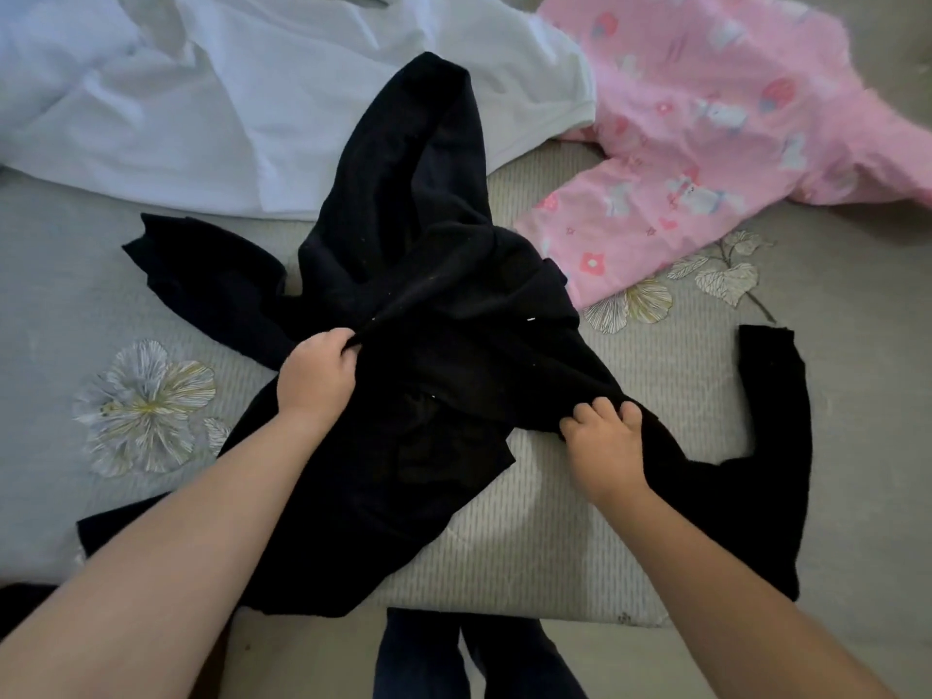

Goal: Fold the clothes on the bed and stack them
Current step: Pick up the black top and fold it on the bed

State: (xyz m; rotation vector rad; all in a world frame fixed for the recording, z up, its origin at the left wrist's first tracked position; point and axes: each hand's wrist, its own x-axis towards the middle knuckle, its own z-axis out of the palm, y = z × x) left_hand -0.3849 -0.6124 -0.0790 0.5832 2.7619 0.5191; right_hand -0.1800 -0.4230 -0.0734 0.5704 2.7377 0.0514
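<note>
A black garment lies crumpled and spread across the middle of the bed, one long part running up to the far side and another trailing to the right edge. My left hand grips a fold of it near its middle. My right hand pinches another bunched part lower right. A white shirt lies unfolded at the far left. A pink patterned garment lies unfolded at the far right.
The bed has a grey-beige cover printed with large flowers; its near edge runs along the bottom. My legs in dark trousers stand just in front of that edge.
</note>
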